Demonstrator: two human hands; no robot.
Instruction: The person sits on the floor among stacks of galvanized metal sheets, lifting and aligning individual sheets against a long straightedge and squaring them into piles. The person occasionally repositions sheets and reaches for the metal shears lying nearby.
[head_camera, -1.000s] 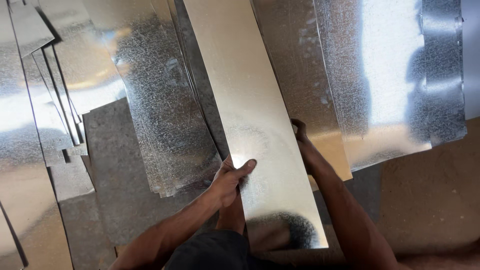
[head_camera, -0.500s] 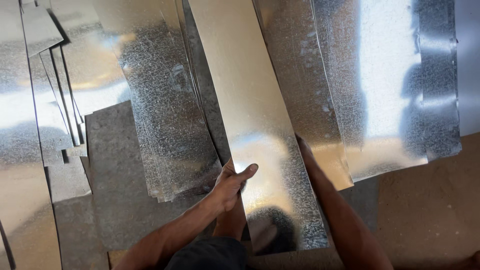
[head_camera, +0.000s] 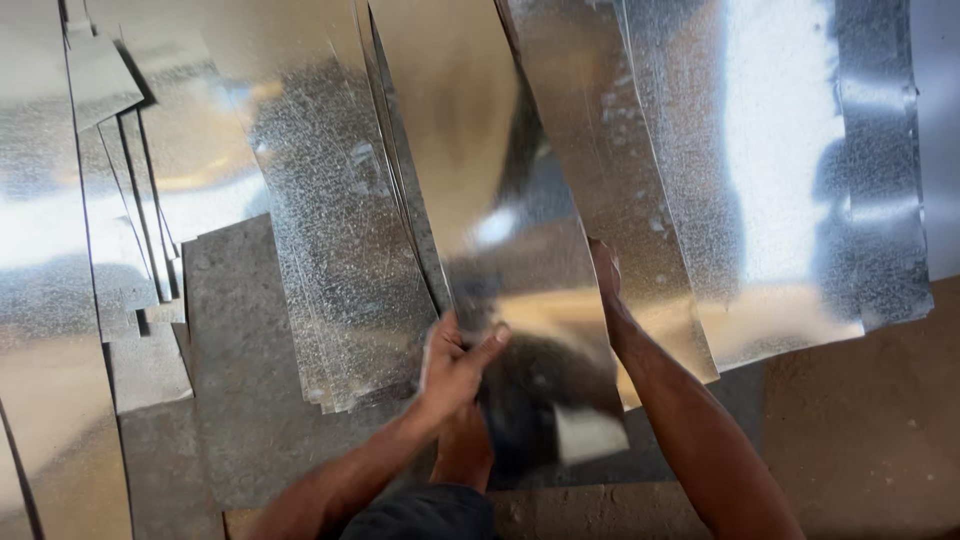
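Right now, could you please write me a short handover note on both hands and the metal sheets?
Left hand: grips the left edge of the long metal sheet, thumb on top.
Right hand: on the sheet's right edge.
The sheet is lifted at the near end and bowed, above the floor.
Stack of sheets lies to its left, wider sheets to its right, narrow strips far left.
Done: sheet picked up. Left: not yet set down.

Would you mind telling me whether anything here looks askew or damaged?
The metal strip gripped by the left hand and right hand bows along its length rather than lying flat. No sheet looks damaged.
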